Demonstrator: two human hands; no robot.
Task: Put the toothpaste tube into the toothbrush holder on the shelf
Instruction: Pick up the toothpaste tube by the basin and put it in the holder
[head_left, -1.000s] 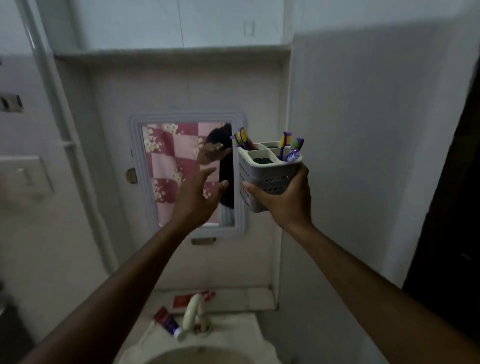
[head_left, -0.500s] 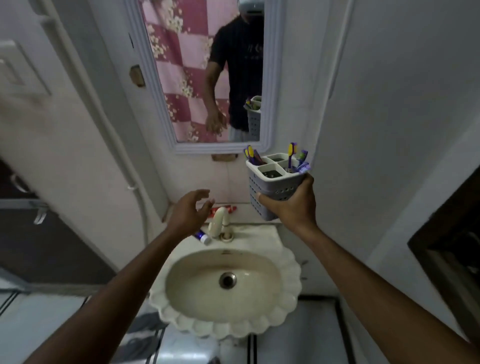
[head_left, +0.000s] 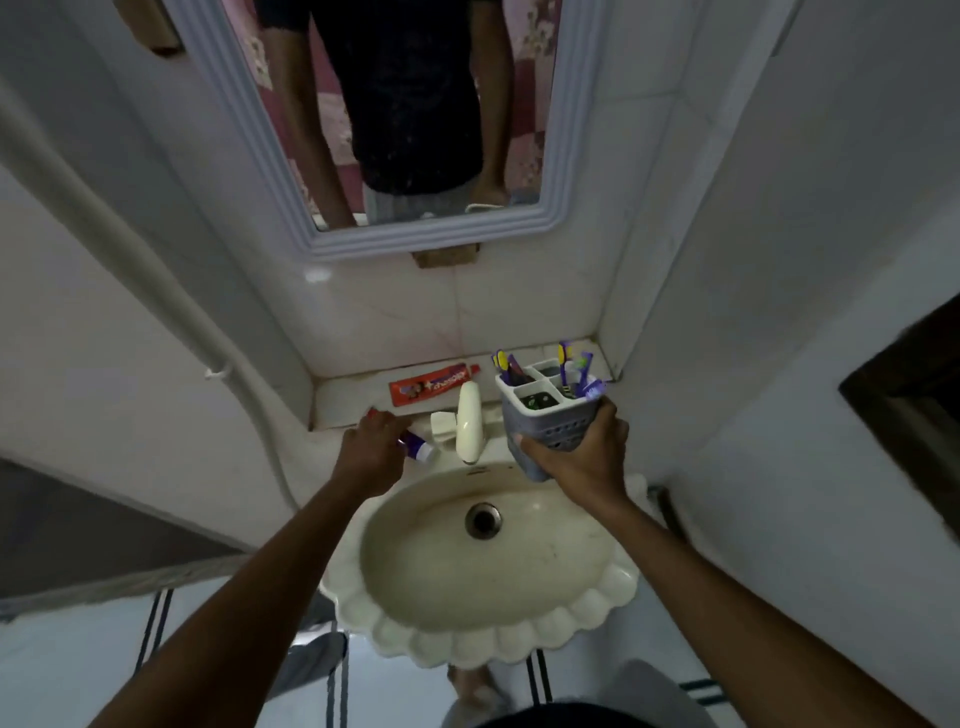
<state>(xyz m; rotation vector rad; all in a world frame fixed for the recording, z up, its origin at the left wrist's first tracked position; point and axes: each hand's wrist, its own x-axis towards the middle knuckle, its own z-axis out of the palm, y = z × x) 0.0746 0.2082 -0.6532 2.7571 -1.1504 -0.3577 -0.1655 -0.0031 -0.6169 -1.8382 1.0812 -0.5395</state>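
Note:
My right hand (head_left: 584, 462) grips the grey slotted toothbrush holder (head_left: 543, 423) from below and holds it upright over the sink's back right rim. Several purple and yellow toothbrushes (head_left: 571, 371) stand in it. My left hand (head_left: 371, 444) is down on the sink rim left of the faucet, with its fingers curled over a toothpaste tube (head_left: 417, 451). Only the tube's purple-and-white cap end and a red tip above my knuckles show. A second, red toothpaste tube (head_left: 434, 385) lies flat on the tiled ledge (head_left: 340, 400) behind the faucet.
A cream faucet (head_left: 470, 421) stands between my hands. Below it is the scalloped cream basin (head_left: 483, 566). A white-framed mirror (head_left: 431, 240) hangs on the wall above the ledge. A white pipe (head_left: 218, 374) runs down the left wall. Walls close in on both sides.
The view has tilted down from the mirror to the sink. My left hand dropped from mid-air onto the tube by the faucet. My right hand lowered the holder toward the ledge.

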